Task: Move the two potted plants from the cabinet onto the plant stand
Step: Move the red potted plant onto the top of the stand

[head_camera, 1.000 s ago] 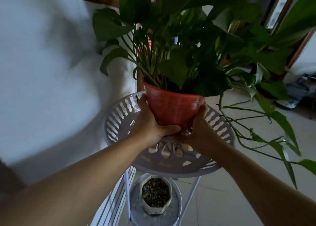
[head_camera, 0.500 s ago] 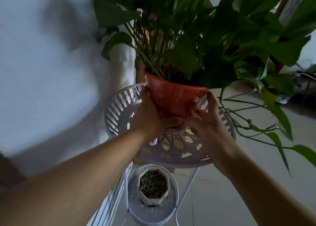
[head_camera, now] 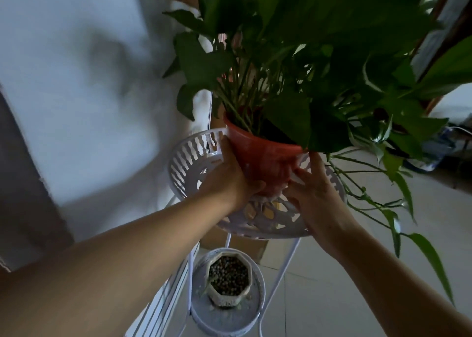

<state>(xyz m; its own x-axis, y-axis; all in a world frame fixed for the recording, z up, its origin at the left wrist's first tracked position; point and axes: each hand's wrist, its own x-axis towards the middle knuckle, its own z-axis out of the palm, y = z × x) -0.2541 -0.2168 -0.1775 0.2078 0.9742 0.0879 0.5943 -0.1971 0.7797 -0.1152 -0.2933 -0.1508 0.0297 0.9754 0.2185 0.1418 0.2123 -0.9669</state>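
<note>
Two pots counted: one orange pot [head_camera: 263, 158] of leafy green plant between both hands, seemingly resting in the upper white basket [head_camera: 189, 158]; one small white pot [head_camera: 228, 283] on the lower shelf, below them. Left hand [head_camera: 229, 181] cupping its side; right hand [head_camera: 316, 193] spread flat, fingertips touching.

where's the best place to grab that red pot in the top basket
Grip the red pot low on its bare tapered wall, one hand from each side, as the left hand does now. Leaves crowd the rim and trail off to the right, so coming from above looks blocked, and the basket rim limits lower reach.
</note>
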